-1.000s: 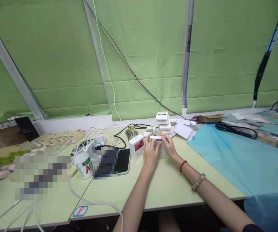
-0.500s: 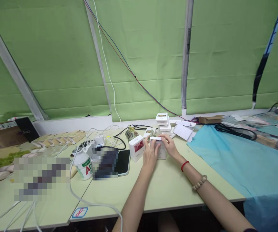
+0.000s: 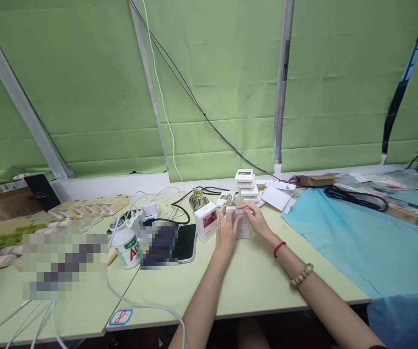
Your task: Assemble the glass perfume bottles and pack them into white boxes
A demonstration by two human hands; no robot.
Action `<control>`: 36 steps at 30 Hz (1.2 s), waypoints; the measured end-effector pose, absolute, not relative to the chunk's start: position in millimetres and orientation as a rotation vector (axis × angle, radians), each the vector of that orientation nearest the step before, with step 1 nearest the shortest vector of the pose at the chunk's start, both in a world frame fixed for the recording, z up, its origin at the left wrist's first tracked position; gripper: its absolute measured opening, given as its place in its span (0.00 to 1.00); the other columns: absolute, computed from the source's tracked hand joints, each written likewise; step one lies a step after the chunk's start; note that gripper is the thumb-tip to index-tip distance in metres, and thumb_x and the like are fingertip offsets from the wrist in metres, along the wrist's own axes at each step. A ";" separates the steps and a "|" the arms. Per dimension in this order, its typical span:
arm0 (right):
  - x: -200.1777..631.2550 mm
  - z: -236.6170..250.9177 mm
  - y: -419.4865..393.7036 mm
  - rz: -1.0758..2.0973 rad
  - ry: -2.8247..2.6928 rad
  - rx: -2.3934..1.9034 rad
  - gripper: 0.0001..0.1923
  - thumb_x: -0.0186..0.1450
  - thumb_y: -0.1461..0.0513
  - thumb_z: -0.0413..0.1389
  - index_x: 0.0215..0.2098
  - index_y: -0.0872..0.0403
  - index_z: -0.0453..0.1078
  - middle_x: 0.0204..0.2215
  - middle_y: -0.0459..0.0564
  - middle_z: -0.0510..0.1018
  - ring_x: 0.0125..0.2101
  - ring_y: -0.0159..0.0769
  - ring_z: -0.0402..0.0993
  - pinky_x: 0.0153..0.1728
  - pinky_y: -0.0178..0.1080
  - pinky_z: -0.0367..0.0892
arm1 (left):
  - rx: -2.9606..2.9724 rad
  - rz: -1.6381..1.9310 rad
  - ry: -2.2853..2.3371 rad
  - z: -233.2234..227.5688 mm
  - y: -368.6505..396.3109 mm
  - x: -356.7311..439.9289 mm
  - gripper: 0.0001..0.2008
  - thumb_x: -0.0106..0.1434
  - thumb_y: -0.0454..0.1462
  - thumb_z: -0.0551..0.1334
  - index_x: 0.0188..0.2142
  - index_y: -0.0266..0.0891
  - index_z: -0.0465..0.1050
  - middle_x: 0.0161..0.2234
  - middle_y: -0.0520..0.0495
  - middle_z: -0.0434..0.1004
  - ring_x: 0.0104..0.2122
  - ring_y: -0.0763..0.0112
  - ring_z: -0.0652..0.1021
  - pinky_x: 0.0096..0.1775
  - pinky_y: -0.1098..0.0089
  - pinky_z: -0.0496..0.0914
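A small white carton (image 3: 244,229) stands upright on the table between my hands, with fine print on the side facing me. My left hand (image 3: 225,231) grips its left side, thumb across the front and fingertips near the top edge. My right hand (image 3: 255,218) lies at the top right, its fingertips pressed on the lid. Left of it, close by, is another white box (image 3: 206,223) with a dark red picture. Glass bottles with gold-coloured tops stand behind: one bottle (image 3: 199,198) at the left, another bottle (image 3: 230,199) just beyond my fingers.
Flat white boxes (image 3: 244,180) are stacked behind my hands, beside loose white cartons (image 3: 277,198). To the left lie a phone (image 3: 186,245), a white bottle (image 3: 126,246), and a power strip with cables (image 3: 136,224). Blue sheeting (image 3: 343,232) covers the table's right side.
The carton's top flap, standing slightly raised with a dark edge before, now lies down under my fingers. Both hands stay almost in place; the view has shifted slightly.
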State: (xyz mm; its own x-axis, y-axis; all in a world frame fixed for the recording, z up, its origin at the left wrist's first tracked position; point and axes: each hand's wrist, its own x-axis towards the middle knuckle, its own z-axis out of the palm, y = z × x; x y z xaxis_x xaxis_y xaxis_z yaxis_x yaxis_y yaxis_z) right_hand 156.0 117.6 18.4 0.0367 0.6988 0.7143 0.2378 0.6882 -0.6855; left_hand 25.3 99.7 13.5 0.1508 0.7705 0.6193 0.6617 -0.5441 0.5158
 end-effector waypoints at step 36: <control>147.2 15.4 104.3 0.407 -1.431 -1.021 0.24 0.62 0.52 0.45 0.54 0.53 0.59 0.29 0.48 0.73 0.24 0.35 0.68 0.25 0.37 0.66 | 2.241 1.156 1.387 15.0 95.7 25.9 0.46 0.51 0.41 0.63 0.62 0.49 0.36 0.58 0.37 0.50 0.55 0.49 0.62 0.46 0.55 0.66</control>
